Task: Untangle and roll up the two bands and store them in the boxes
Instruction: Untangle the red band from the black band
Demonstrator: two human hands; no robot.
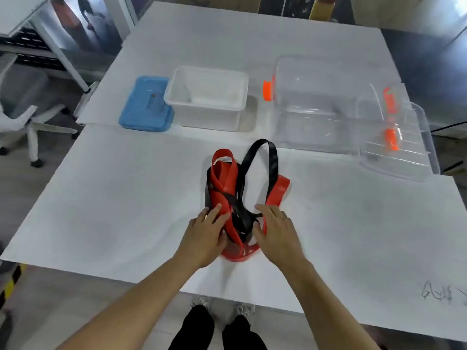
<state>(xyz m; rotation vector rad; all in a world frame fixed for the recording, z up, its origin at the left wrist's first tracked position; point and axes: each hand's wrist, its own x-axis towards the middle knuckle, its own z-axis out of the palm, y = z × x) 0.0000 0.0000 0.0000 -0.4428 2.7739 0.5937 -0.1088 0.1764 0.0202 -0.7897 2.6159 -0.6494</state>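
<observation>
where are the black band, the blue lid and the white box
black band (273, 157): head view, on the right side of its raised loop.
blue lid (144, 107): head view, on the middle of its flat top.
white box (209, 120): head view, on its near outer wall.

Single head-worn wide-angle view: the camera looked forward and steeply down, close above the flat white tabletop (101, 198).
</observation>
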